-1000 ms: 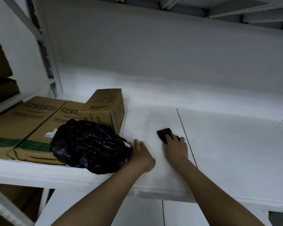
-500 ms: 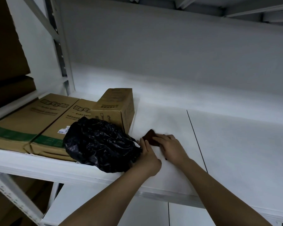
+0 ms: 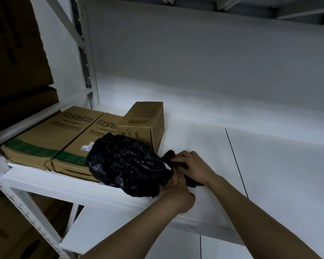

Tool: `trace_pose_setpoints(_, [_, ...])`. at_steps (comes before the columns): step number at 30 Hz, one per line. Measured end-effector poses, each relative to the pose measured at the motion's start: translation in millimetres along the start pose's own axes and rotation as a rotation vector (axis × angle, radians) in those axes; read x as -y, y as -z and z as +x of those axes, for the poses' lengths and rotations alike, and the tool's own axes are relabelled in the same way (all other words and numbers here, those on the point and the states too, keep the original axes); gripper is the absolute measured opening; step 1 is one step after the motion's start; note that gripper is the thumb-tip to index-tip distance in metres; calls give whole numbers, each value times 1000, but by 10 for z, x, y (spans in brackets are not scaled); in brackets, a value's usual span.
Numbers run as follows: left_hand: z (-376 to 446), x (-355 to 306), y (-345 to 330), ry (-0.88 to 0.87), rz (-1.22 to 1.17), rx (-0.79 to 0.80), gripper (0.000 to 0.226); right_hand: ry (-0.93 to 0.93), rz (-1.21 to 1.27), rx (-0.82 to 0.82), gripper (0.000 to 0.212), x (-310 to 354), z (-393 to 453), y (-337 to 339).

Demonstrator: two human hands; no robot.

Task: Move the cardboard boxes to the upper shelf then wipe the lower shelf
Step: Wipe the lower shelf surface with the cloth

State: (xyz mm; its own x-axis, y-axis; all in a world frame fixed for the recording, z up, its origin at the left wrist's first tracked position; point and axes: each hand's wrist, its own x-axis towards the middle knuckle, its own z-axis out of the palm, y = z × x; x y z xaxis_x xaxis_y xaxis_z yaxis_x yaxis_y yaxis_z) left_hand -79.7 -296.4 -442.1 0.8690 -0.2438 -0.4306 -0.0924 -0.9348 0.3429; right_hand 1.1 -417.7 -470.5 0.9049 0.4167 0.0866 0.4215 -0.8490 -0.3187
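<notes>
- Three cardboard boxes sit at the left end of your white shelf (image 3: 269,165): two flat boxes (image 3: 51,135) lying side by side, each with a green band near its front edge and dark printed lettering on top, and a smaller box (image 3: 144,120) just right of them, plain brown with small black print.
- Black plastic bag (image 3: 127,165), crumpled and glossy, lies partly on the front of the right-hand flat box and against the smaller box, reaching the shelf's front edge.
- Dark cloth (image 3: 171,156), brownish, bunched between the bag and your hands; another piece of it shows below your right wrist.
- Your right hand (image 3: 193,167) lies over the cloth with its fingers bent down onto it, fingertips pointing left toward the bag.
- Your left hand (image 3: 178,187) is up against the bag's right edge, fingers curled; it probably grips the bag or the cloth there, but the fingertips are hidden and you cannot tell which.
- Thin dark seam (image 3: 236,161) crosses the shelf to the right of your hands.
- More brown cartons (image 3: 17,53) fill the bay at far left.
</notes>
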Motion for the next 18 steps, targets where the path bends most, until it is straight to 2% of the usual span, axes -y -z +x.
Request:
trace_pose_setpoints(2, [7,10,-29,-4,18,-2,79,4,25,19,35,-101,-59,74])
trace_pose_setpoints(8, [27,50,-108,20,84,0,80,-241,-161,-51,44,-25,159,-4])
trace_pose_setpoints(13, [23,118,-169,9,103,-32,80,-159,-194,-19,44,235,329,-132])
trace_pose_setpoints(18, [-17,78,-221,-16,146,-84,83,13,-139,17,41,173,18,-71])
